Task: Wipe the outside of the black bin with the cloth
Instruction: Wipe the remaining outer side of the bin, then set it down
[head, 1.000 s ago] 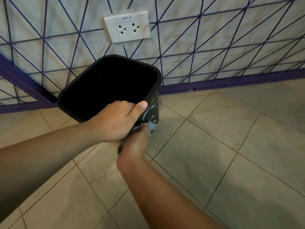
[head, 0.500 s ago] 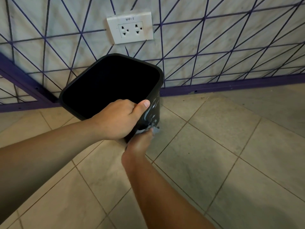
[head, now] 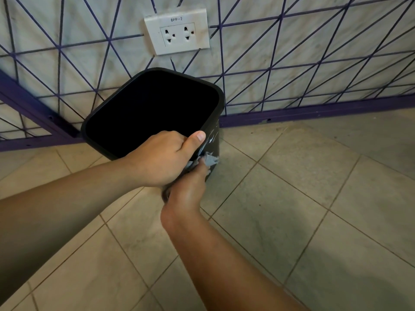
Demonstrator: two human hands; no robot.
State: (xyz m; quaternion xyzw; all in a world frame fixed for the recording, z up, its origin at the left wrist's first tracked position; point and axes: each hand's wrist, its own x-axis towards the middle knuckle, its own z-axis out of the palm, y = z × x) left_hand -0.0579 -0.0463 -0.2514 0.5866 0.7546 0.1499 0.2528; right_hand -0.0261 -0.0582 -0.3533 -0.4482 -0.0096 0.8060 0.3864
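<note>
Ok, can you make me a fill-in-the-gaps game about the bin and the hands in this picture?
1. The left hand grips the ___ of the black bin.
2. The right hand holds a grey ___ against the bin's outside.
3. On the wall above the bin is a white double ___.
4. The floor under the bin is covered in ___.

Missing words: rim; cloth; socket; tiles
</note>
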